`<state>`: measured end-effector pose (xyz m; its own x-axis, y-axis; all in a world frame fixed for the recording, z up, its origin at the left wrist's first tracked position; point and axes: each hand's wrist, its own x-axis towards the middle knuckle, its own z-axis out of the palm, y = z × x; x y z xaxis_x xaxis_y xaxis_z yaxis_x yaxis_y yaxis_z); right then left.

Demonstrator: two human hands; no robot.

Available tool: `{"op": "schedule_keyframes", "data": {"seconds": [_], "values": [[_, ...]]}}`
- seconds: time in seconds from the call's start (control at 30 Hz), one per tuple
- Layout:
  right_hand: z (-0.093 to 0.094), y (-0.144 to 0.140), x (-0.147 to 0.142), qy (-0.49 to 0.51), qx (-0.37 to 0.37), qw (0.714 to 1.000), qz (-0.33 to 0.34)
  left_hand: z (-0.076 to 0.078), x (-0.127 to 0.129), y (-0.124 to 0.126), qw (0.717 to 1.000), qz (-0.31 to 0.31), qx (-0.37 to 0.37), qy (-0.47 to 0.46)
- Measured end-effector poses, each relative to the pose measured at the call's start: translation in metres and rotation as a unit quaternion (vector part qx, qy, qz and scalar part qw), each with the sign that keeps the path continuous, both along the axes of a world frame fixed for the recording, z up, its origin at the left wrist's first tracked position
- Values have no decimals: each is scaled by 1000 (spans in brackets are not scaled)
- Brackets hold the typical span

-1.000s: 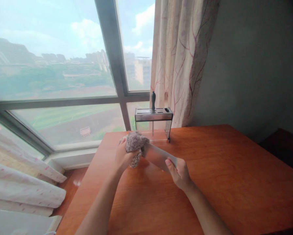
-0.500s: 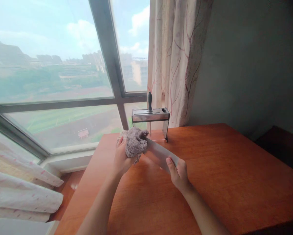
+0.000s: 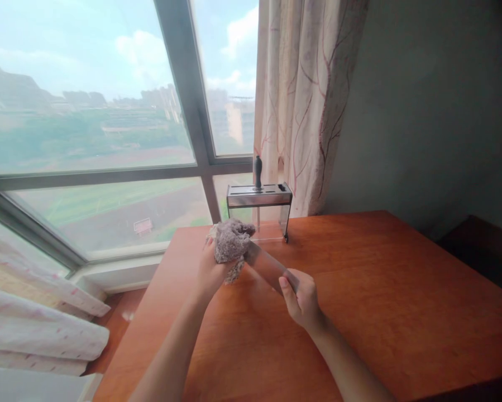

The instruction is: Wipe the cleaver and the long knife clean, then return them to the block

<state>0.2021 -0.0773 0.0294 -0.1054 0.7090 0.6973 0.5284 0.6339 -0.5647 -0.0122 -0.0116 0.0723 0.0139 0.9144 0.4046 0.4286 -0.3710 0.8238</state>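
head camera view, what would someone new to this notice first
Probably the shaggy grey-brown cloth in the left hand, centrally above the wooden table, meeting the far end of a broad metal blade in the right hand. Behind stands a clear-sided knife block with a dark-handled tool upright in it. The large bright window fills the upper left.
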Motion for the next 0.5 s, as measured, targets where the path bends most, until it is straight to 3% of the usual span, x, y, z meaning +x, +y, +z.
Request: {"op": "schedule_keyframes", "data": {"seconds": [0.07, 0.13, 0.23, 0.37, 0.5], "values": [[0, 1, -1, -38, 30, 999, 7, 2, 3, -2, 983, 13, -73, -168], [0, 2, -2, -70, 53, 996, 15, 5, 6, -5, 945, 31, -107, -307], [0, 2, -3, -108, 74, 991, 20, 10, 10, -7, 898, 34, -118, -423], [-1, 2, -3, -123, 77, 989, 22, 10, 10, -9, 878, 27, -128, -460], [-1, 2, -2, -75, 65, 995, 20, 8, 11, -10, 919, 33, -105, -378]]}}
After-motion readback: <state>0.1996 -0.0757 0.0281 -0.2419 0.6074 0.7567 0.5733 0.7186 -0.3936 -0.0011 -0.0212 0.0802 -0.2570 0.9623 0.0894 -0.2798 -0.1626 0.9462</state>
